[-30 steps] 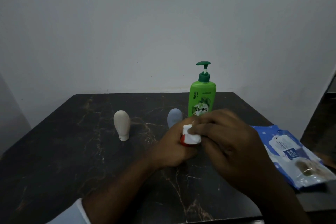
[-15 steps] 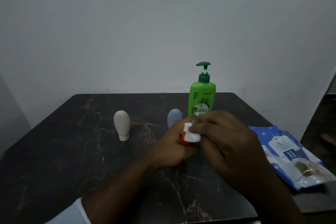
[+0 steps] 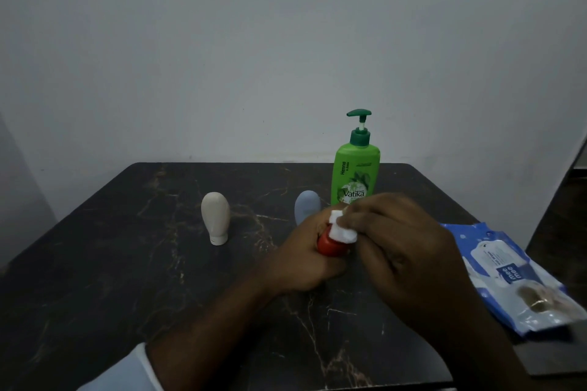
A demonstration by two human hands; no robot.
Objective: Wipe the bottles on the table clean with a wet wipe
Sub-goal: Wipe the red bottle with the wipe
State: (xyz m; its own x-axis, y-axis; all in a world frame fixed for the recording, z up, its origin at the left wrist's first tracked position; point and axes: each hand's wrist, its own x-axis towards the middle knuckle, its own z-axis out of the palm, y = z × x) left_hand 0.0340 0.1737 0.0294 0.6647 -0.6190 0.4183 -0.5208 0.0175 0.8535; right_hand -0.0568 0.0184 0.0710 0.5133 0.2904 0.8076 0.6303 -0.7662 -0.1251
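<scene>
Dark marbled bench. At right edge, blue wet-wipe pack. Far centre, upright green pump bottle. Left, beige tube; beside pump bottle, blue tube. Centre: left hand wrapped around red bottle; right hand pinching white wipe against its top.

1. Wet wipe now bunched higher against the top of the red bottle; more red showing beneath than a second ago.
2. Right hand fingertips shifted slightly toward the table's far edge; left hand barely moved, grip unchanged.
</scene>
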